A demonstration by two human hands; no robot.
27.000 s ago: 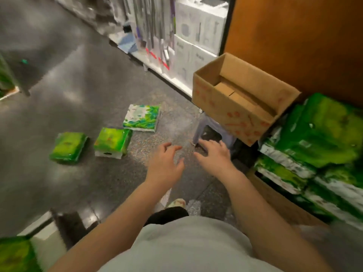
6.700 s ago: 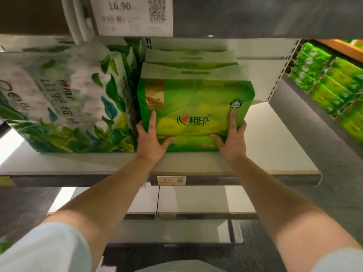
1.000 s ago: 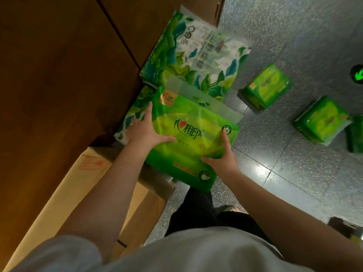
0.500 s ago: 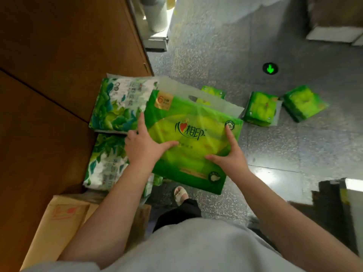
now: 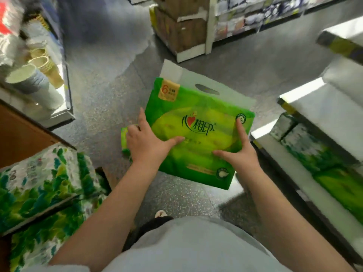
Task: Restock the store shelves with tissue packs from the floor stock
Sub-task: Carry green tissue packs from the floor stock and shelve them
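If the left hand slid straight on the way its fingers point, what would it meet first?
Probably nothing solid: the left hand already holds the green tissue pack, fingers pointing along its left edge toward bare floor. Depth is unclear.

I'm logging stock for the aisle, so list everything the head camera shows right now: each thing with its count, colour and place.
green tissue pack: one, bright green with a clear handle flap, held above the floor, centre.
leaf-print tissue packs: two stacked, white and green, lower left.
small green pack: one, partly hidden behind the left hand, on the floor.
paper cups: several stacks, white and tan, left shelf.
cardboard boxes: stacked, brown, top centre.
white shelves: right side, holding green and leaf-print packs.
left hand: grips the pack's left edge.
right hand: grips the pack's right edge.
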